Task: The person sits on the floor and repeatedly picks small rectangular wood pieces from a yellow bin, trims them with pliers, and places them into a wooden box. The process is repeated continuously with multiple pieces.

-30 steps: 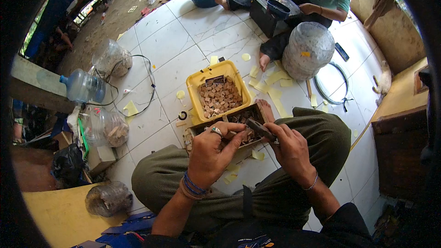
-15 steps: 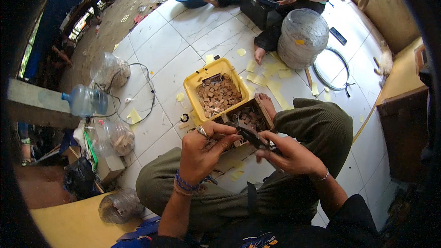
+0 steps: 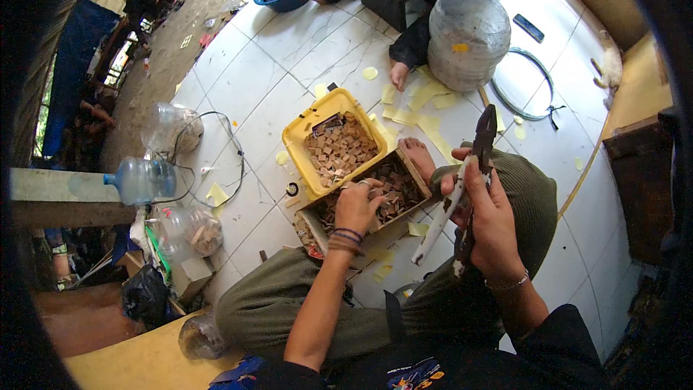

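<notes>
Raised over my right knee, my right hand (image 3: 491,227) is closed round a pair of pliers (image 3: 482,137). The dark jaws point away from me, and one worn white handle (image 3: 433,235) sticks out on the left. My left hand (image 3: 356,211) reaches into a wooden box (image 3: 417,173) of small brown square pieces (image 3: 393,184). Its thumb and fingers are apart, and the fingertips are partly hidden among the pieces. Against the box's far side stands a yellow tub (image 3: 296,148) with lighter square pieces (image 3: 339,148).
Yellow scraps (image 3: 426,97) lie on the white tiles beyond my foot. A large clear plastic container (image 3: 469,40) stands near another person's foot (image 3: 398,74). Coiled cable (image 3: 545,112) lies to the right; several plastic bottles, including a blue one (image 3: 144,179), are at left.
My left hand has left the plier jaws and gone down into the wooden box. My right hand has lifted the pliers up and right, turning the jaws away from me.
</notes>
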`<state>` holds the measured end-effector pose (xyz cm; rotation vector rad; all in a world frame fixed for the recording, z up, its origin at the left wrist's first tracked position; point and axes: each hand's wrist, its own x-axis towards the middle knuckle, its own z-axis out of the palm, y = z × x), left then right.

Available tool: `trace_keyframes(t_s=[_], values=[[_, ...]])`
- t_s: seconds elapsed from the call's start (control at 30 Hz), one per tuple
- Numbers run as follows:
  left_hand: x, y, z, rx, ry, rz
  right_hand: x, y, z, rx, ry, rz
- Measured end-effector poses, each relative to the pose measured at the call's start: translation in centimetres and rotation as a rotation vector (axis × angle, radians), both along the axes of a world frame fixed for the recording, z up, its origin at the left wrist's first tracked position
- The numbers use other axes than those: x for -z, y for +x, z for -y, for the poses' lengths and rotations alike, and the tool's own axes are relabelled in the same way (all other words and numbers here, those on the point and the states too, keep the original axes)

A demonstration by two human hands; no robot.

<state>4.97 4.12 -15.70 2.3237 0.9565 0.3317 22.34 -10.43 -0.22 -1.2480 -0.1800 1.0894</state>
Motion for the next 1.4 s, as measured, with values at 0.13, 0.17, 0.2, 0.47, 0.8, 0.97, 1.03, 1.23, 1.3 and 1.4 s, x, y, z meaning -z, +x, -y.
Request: trace_keyframes(t_s=[0.13,0.17,0.2,0.47,0.8,0.97,1.03,1.23,1.3,1.4], values=[[3.8,0.1,-1.8,0.032,0.036,-0.157,-1.0,0.1,0.4,-0.022,-0.077,-0.116],[4.3,0.4,-2.9,0.022,0.001,-0.264,-1.3,0.1,0.4,-0.046,-0.078,-0.133],[4.5,0.5,-4.1,0.027,-0.157,-0.239,-1.5,0.3,0.3,-0.054,-0.128,-0.149],[6.8,0.3,-11.9,0.100,-0.577,-0.102,-1.8,0.3,-0.5,-0.063,-0.138,-0.199],[18.9,-4.7,-16.4,-0.008,-0.060,-0.528,-1.4,0.5,-0.7,-0.038,-0.098,-0.107],[18.4,-4.0,-16.2,-0.092,-0.131,-0.371,-1.4,0.5,-0.5,-0.095,-0.122,-0.112],[16.2,-3.9,-17.3,-0.142,-0.255,-0.283,-1.5,0.5,-0.4,-0.115,-0.140,-0.121],[4.1,-3.4,-19.9,-0.247,-0.368,-0.170,-0.9,0.3,-0.3,-0.178,-0.059,-0.071],[-1.3,-3.2,-20.7,-0.223,-0.390,-0.219,-0.6,-0.1,-0.1,-0.193,-0.042,-0.065],[-8.9,-3.4,-19.0,-0.257,-0.427,-0.096,0.0,-0.9,0.0,-0.164,0.027,-0.076]])
